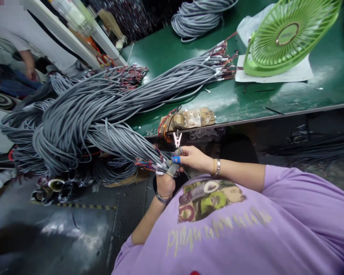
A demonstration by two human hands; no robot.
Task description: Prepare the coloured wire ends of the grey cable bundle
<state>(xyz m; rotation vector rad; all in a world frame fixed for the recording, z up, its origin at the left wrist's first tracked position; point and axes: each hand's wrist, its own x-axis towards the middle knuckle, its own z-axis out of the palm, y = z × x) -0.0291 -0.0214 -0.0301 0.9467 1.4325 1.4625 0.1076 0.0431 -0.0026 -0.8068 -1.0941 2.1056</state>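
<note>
Gripping cable ends (159, 167) | left hand (165, 186), right hand (197, 158) both closed, close together | pink clip (177, 139) near

text | purple shirt (237, 244): pale script lettering (218, 229), illegible | readable: none

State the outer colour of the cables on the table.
The cables are grey, best seen in the head view.

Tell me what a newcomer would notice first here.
Probably the bright green fan, on white paper at the upper right of the green table. Then the great sprawl of grey cables across the left, and near the middle the left hand and right hand close together at some cable ends.
</note>
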